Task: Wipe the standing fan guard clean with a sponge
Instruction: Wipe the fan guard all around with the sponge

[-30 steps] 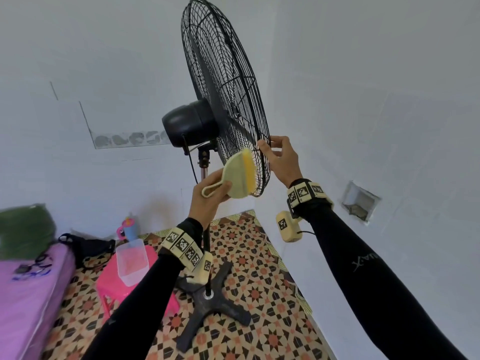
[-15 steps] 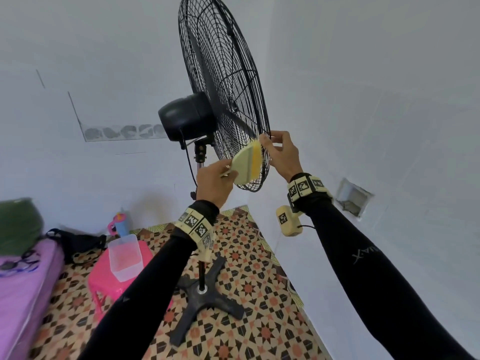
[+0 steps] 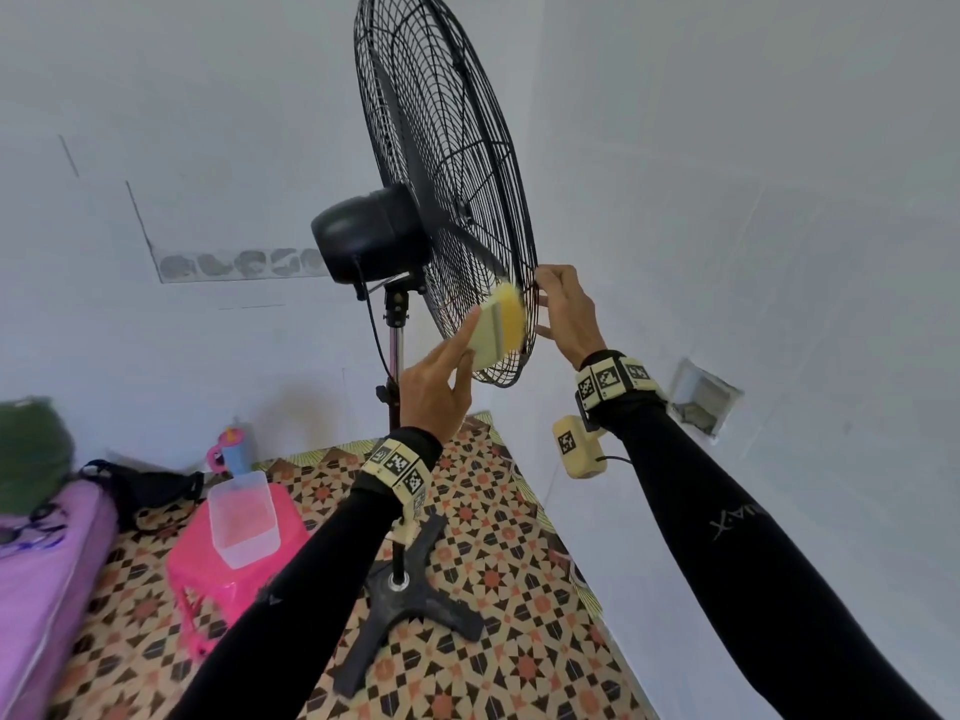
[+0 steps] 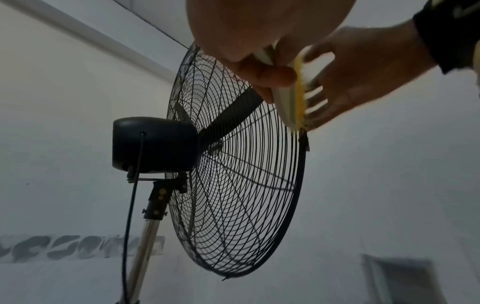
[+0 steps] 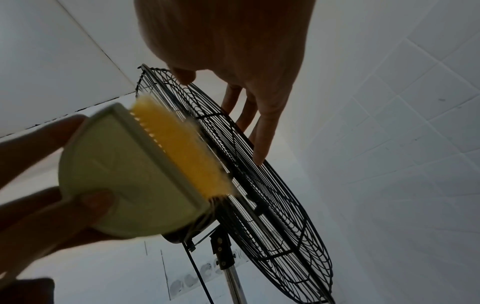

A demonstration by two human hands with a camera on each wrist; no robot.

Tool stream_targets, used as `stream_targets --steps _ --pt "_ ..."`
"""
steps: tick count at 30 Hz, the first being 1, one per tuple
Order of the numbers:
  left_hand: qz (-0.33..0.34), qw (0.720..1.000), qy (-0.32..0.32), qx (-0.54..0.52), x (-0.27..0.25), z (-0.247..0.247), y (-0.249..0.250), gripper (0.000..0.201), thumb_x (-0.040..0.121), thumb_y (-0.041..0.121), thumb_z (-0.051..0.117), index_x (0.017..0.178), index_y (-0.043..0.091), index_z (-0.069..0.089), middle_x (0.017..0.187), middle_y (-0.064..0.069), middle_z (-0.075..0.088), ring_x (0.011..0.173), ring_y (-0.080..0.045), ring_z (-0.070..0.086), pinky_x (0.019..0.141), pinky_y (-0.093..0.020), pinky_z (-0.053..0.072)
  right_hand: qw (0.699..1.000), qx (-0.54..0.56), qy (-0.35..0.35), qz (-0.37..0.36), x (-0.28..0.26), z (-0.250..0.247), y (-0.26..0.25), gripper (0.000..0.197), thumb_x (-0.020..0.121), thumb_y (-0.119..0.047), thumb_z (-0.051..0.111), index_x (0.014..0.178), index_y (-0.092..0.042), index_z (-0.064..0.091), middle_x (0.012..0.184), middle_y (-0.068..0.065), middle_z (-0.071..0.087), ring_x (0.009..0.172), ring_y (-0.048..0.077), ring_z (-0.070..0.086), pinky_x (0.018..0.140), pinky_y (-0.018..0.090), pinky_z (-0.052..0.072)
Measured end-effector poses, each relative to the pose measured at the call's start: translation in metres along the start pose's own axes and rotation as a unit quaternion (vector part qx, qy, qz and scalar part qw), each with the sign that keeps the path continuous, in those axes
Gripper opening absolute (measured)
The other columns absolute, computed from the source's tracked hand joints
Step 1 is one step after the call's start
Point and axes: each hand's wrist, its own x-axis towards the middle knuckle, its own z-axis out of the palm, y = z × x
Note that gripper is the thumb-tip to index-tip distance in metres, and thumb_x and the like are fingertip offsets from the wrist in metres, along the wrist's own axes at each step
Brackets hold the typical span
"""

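The black wire fan guard stands upright on its pole near the wall corner. My left hand grips a cream-backed scrubber with a yellow cleaning face, index finger stretched along its back. The yellow face presses on the guard's lower right rim. My right hand holds that rim just beside the scrubber, thumb on the rim edge and fingers laid along the front wires. From the left wrist, the scrubber sits between both hands on the guard.
The fan's cross-shaped base stands on patterned floor. At left is a pink stool with a clear plastic tub, plus a bottle, a black bag and a purple mattress. The tiled wall, with a recess, is close behind the guard.
My left hand has carried the scrubber up and right along the lower rim, closer to my right hand, and its index finger now stretches out. My right hand stays on the rim.
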Motion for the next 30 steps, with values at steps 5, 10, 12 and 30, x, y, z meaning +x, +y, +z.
stream_targets --steps 5,10,12,30 --pt "-0.016 0.999 -0.033 0.032 -0.005 0.016 -0.001 0.068 0.1 0.009 0.059 0.157 0.029 0.029 0.096 -0.011 0.074 0.068 -0.024 0.069 0.059 -0.032 0.061 1.0 0.008 0.01 0.015 0.008 0.002 0.005 0.039 0.086 -0.07 0.04 0.106 -0.041 0.055 0.122 -0.01 0.062 0.118 0.019 0.059 0.104 0.055 0.048" --pt "-0.106 0.97 -0.203 0.084 -0.014 0.024 -0.004 0.064 0.103 0.012 0.054 0.157 0.039 0.029 0.082 -0.01 0.073 0.067 -0.024 0.068 0.069 -0.039 0.063 0.999 0.007 0.022 0.026 0.011 -0.001 0.002 0.04 0.084 -0.072 0.04 0.104 -0.04 0.055 0.123 -0.01 0.063 0.118 0.019 0.059 0.105 0.055 0.048" --pt "-0.055 0.988 -0.129 0.066 -0.01 0.019 -0.005 0.061 0.101 0.011 0.057 0.155 0.032 0.039 0.085 -0.01 0.075 0.065 -0.023 0.069 0.067 -0.036 0.063 0.999 0.0 0.023 0.023 0.01 0.0 0.0 0.041 0.086 -0.074 0.039 0.103 -0.04 0.053 0.122 -0.008 0.063 0.117 0.021 0.06 0.104 0.055 0.048" --pt "-0.05 0.998 0.02 0.01 0.007 0.001 0.005 0.06 0.1 0.01 0.062 0.154 0.023 0.041 0.109 -0.013 0.076 0.084 -0.011 0.067 0.073 -0.023 0.058 0.999 -0.001 0.037 0.02 -0.005 0.01 -0.008 0.045 0.088 -0.075 0.034 0.098 -0.035 0.051 0.116 0.0 0.062 0.113 0.027 0.06 0.1 0.058 0.049"
